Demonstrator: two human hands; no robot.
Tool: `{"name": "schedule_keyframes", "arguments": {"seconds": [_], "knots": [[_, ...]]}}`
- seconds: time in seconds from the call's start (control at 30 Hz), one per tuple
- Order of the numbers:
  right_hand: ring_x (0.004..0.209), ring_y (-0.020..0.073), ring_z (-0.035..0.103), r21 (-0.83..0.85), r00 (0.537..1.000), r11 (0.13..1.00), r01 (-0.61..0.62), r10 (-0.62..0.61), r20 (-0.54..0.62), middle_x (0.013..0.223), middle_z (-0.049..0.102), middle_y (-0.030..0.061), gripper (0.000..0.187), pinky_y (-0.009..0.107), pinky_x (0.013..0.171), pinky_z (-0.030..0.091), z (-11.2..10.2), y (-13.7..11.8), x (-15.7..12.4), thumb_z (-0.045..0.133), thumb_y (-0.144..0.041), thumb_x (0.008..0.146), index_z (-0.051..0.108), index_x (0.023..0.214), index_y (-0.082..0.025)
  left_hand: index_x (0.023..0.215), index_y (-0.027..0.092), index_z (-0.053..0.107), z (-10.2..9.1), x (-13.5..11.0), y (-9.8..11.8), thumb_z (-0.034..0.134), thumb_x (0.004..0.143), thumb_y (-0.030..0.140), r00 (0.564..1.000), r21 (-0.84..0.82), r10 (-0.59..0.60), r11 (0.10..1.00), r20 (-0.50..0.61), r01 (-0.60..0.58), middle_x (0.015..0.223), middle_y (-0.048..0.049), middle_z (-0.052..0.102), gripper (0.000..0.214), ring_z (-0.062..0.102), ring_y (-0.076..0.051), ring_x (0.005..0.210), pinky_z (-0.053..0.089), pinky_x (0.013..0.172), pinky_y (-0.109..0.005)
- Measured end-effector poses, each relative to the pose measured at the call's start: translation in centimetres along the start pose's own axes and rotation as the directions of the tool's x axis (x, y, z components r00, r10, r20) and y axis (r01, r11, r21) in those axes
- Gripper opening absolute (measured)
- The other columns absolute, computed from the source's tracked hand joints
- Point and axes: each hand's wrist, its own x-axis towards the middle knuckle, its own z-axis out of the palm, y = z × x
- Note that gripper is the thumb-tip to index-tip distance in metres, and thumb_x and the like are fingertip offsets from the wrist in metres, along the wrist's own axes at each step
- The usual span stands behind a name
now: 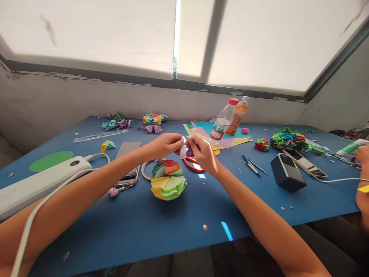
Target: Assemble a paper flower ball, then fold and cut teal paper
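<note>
As my remote view shows, a small, whitish, translucent strip (182, 151) hangs toward the blue surface's (198, 215) far edge, pinched by my left hand (166, 145); my right hand (201, 153), fingers nearly together, adjoins it, grip unclear.

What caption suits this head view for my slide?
Left hand and right hand meet at a pale strip near a paper pompom.

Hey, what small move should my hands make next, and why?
Perhaps bring the pale strip to the multicoloured paper flower: your left hand seems to pinch the strip, your right hand is right beside it, and the flower lies close by.
</note>
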Motion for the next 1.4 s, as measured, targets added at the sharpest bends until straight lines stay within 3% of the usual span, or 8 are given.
{"name": "schedule_keyframes", "arguments": {"seconds": [0.13, 0.3, 0.53, 0.73, 0.9, 1.07, 1.23, 1.4], "knots": [[0.066, 0.0128, 0.049, 0.009, 0.999, 1.0, 0.005, -0.006, 0.039, 0.074, 0.055, 0.0013, 0.023, 0.027, 0.063, 0.04, 0.0, -0.6, -0.1, 0.04, -0.032, 0.094, 0.055, 0.081, -0.019, 0.06, 0.018, 0.048, -0.1, -0.1, -0.2, 0.047, 0.074, 0.025, 1.0, 0.011, 0.003, 1.0, -0.012, -0.003, 0.056, 0.0036, 0.05, 0.016, 0.045, -0.012, 0.058, 0.034, 0.057, -0.024], [0.061, 0.0114, 0.047, 0.047, 0.994, 0.998, -0.048, 0.043, 0.097, 0.067, 0.049, -0.0018, 0.026, 0.026, 0.059, 0.039, -0.3, -0.8, -0.1, 0.042, -0.038, 0.094, 0.054, 0.081, -0.019, 0.063, 0.018, 0.052, -0.4, 0.0, -0.4, 0.04, 0.068, 0.018, 0.999, -0.011, 0.001, 1.0, -0.034, -0.001, 0.064, 0.0, 0.058, 0.013, 0.052, -0.015, 0.066, 0.04, 0.062, -0.026], [0.064, 0.0116, 0.051, 0.092, 0.998, 0.995, -0.039, 0.034, 0.059, 0.073, 0.057, 0.0004, 0.026, 0.026, 0.06, 0.042, -0.1, -0.7, 0.1, 0.054, -0.044, 0.088, 0.06, 0.084, -0.019, 0.074, 0.017, 0.056, -0.2, -0.2, -0.3, 0.044, 0.082, 0.036, 0.997, 0.005, 0.02, 1.0, -0.081, -0.02, 0.07, -0.0004, 0.056, 0.024, 0.051, -0.015, 0.069, 0.039, 0.061, -0.026], [0.062, 0.0107, 0.051, 0.126, 0.995, 0.988, -0.093, 0.087, 0.057, 0.074, 0.058, 0.0006, 0.031, 0.025, 0.056, 0.04, 0.0, -0.8, 0.1, 0.058, -0.049, 0.085, 0.061, 0.081, -0.018, 0.082, 0.017, 0.057, 0.0, -0.2, -0.8, 0.044, 0.087, 0.03, 0.988, 0.189, 0.129, 0.975, -0.079, -0.113, 0.071, 0.0002, 0.057, 0.019, 0.049, -0.012, 0.064, 0.036, 0.057, -0.024], [0.055, 0.0087, 0.049, 0.241, 0.982, 0.954, -0.179, 0.156, 0.109, 0.066, 0.055, -0.0026, 0.033, 0.024, 0.052, 0.038, 0.0, -1.1, 0.0, 0.058, -0.051, 0.083, 0.059, 0.079, -0.018, 0.079, 0.017, 0.054, 0.1, -0.3, -0.5, 0.039, 0.09, 0.031, 0.989, 0.172, 0.13, 0.978, -0.074, -0.116, 0.068, 0.0006, 0.054, 0.024, 0.045, -0.011, 0.059, 0.034, 0.054, -0.024], [0.054, 0.0083, 0.048, 0.265, 0.984, 0.948, -0.178, 0.168, 0.061, 0.064, 0.052, -0.0037, 0.035, 0.023, 0.051, 0.039, 0.0, -1.4, 0.1, 0.057, -0.052, 0.082, 0.055, 0.076, -0.018, 0.08, 0.016, 0.056, 0.4, -0.5, -0.3, 0.042, 0.09, 0.036, 0.993, 0.092, 0.109, 0.99, -0.049, -0.104, 0.071, 0.0002, 0.057, 0.027, 0.05, -0.012, 0.063, 0.036, 0.056, -0.024], [0.062, 0.01, 0.053, 0.262, 0.979, 0.947, -0.188, 0.201, -0.024, 0.072, 0.058, -0.0011, 0.033, 0.023, 0.056, 0.043, -0.2, -1.2, 0.2, 0.058, -0.05, 0.082, 0.058, 0.08, -0.017, 0.08, 0.015, 0.061, 1.1, -0.5, 0.0, 0.053, 0.084, 0.038, 0.979, 0.071, 0.074, 0.996, -0.191, -0.062, 0.072, -0.0012, 0.062, 0.024, 0.054, -0.013, 0.066, 0.038, 0.055, -0.023], [0.066, 0.0109, 0.056, 0.226, 0.979, 0.956, -0.185, 0.199, -0.04, 0.075, 0.061, 0.0005, 0.028, 0.024, 0.061, 0.045, -0.2, -1.1, 0.3, 0.059, -0.044, 0.082, 0.06, 0.08, -0.017, 0.083, 0.015, 0.063, 1.6, -0.4, 0.2, 0.052, 0.084, 0.039, 0.986, 0.036, 0.035, 0.999, -0.165, -0.029, 0.072, -0.0027, 0.065, 0.027, 0.056, -0.014, 0.064, 0.04, 0.055, -0.024]]}}
